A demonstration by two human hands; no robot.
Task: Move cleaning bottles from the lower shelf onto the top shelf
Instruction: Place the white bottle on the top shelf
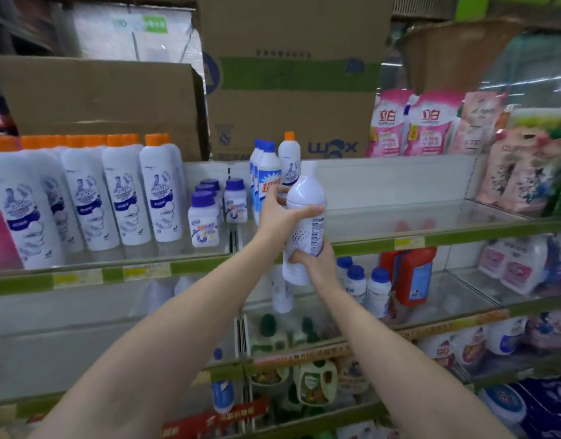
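Observation:
A white cleaning bottle (305, 213) with a white cap is held upright in front of the top shelf's green front rail (462, 236). My left hand (280, 208) grips its upper body, thumb across the front. My right hand (315, 263) grips its lower part from below. On the top shelf, behind the held bottle, stand blue-capped white bottles (266, 175) and an orange-capped bottle (289, 155). Another white bottle (281, 293) stands on the lower shelf (447, 323) below my hands.
Several tall orange-capped white bottles (120, 191) and small purple-capped jars (204, 217) fill the top shelf's left half. Pink refill pouches (409, 125) and cardboard boxes (291, 90) stand behind. A red jug (413, 277) and small blue-capped jars (364, 285) sit on the lower shelf.

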